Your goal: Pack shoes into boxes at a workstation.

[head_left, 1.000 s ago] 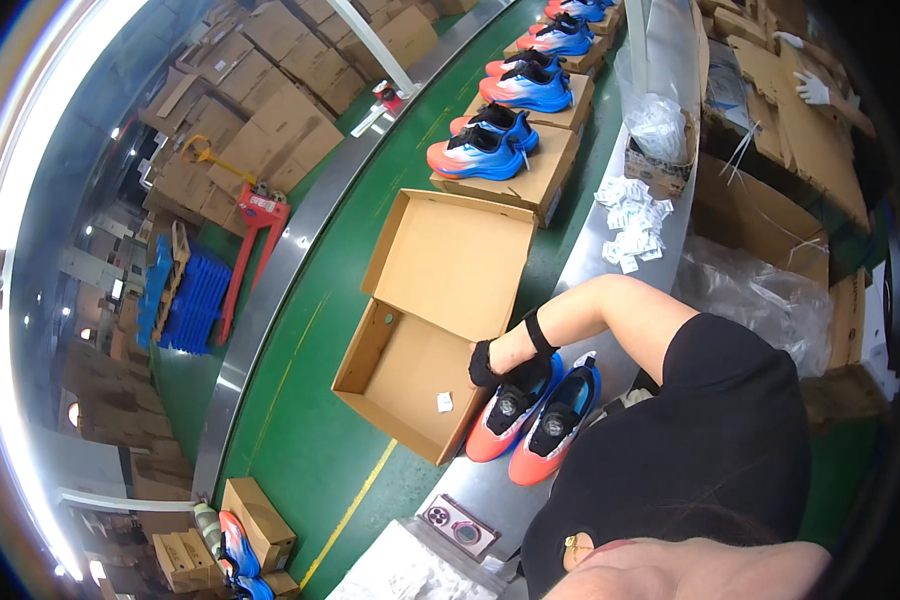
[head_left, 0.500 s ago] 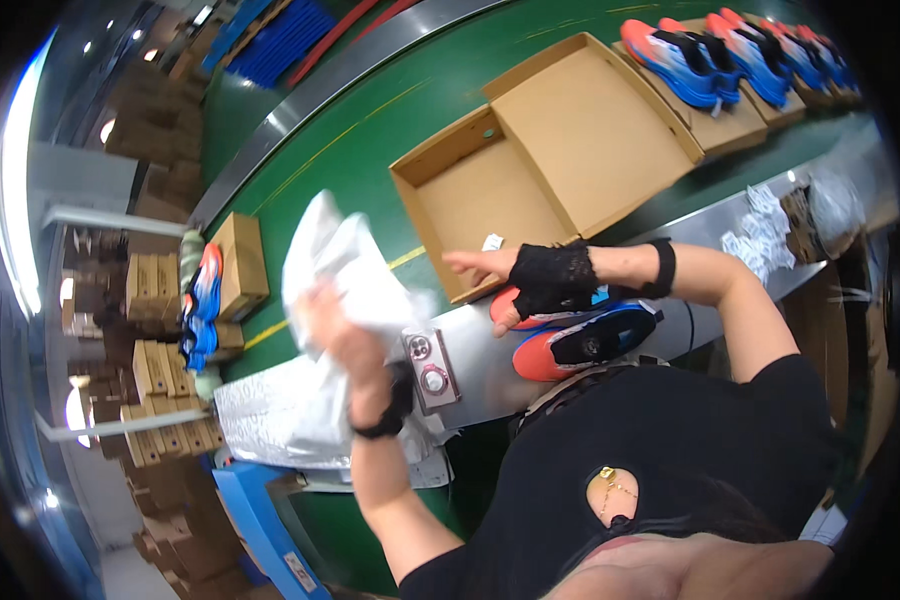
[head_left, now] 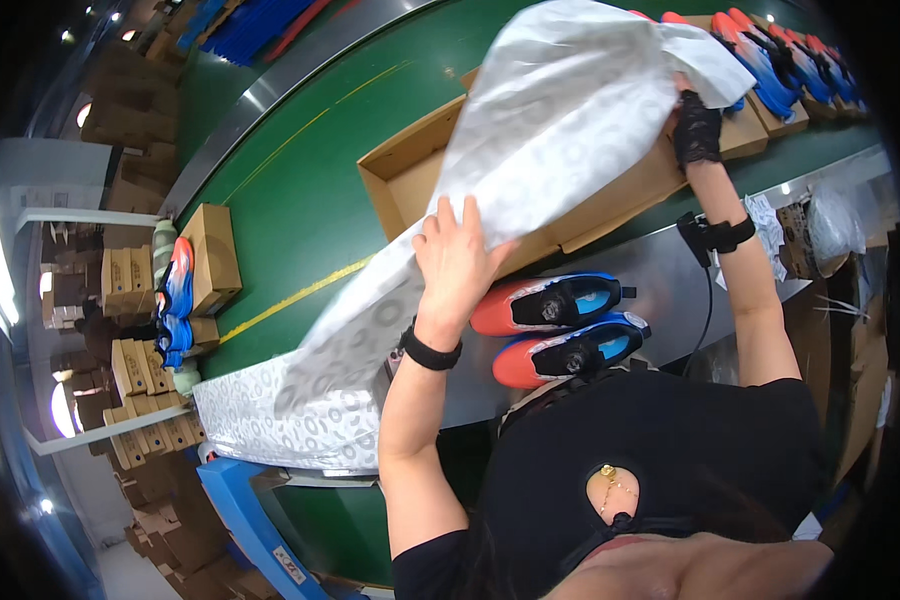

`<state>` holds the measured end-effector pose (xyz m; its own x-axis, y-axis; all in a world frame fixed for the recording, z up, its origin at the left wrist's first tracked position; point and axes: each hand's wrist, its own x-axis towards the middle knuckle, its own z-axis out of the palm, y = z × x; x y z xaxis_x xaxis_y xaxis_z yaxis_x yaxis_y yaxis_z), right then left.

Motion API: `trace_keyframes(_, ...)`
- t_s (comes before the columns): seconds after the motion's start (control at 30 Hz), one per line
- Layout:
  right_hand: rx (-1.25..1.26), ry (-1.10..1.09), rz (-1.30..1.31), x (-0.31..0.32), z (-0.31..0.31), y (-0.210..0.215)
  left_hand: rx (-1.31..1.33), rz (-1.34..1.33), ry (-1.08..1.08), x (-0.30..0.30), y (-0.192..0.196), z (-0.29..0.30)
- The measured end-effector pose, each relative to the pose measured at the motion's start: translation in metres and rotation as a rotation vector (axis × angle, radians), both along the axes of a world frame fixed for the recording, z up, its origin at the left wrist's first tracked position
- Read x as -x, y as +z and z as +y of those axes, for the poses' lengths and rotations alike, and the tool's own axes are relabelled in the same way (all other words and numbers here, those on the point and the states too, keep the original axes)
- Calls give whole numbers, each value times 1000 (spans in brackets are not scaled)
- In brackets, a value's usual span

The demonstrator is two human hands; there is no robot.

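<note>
A sheet of white wrapping paper [head_left: 560,120] with a grey ring print stretches across the open cardboard shoe box [head_left: 395,175], hiding much of it. My right hand [head_left: 697,125], in a black lace fingerless glove, grips the sheet near its far right end; its fingertips are partly hidden. My left hand [head_left: 458,255] lies on the paper with its fingers spread. Below the sheet, on the metal table, two orange and blue sneakers lie side by side, the upper sneaker [head_left: 550,303] and the lower sneaker [head_left: 575,352]. At left lies a stack of the same paper [head_left: 270,420].
A green conveyor belt [head_left: 280,230] runs behind the table. More sneakers [head_left: 760,75] sit on boxes at far right, and another pair [head_left: 176,300] stands by a box at left. Crumpled white papers [head_left: 767,235] and a clear plastic bag [head_left: 835,220] lie at right.
The paper has spread from a bunched shape at left to a long sheet over the box. My right hand has left the sneakers for its far right end; my left hand has moved right.
</note>
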<state>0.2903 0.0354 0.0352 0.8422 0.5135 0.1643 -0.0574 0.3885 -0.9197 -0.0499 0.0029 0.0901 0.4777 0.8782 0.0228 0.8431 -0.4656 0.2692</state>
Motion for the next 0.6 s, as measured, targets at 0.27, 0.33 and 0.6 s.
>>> trace_keyframes(0.27,101,-141,405,-120,-58,-41,-121,196,95,93,-65,-2)
trace_keyframes(0.33,167,-116,388,-121,-56,-36,47,-20,-32,124,-80,15)
trace_keyframes(0.6,-72,184,429,-91,-55,-3,-1072,59,186,150,39,62)
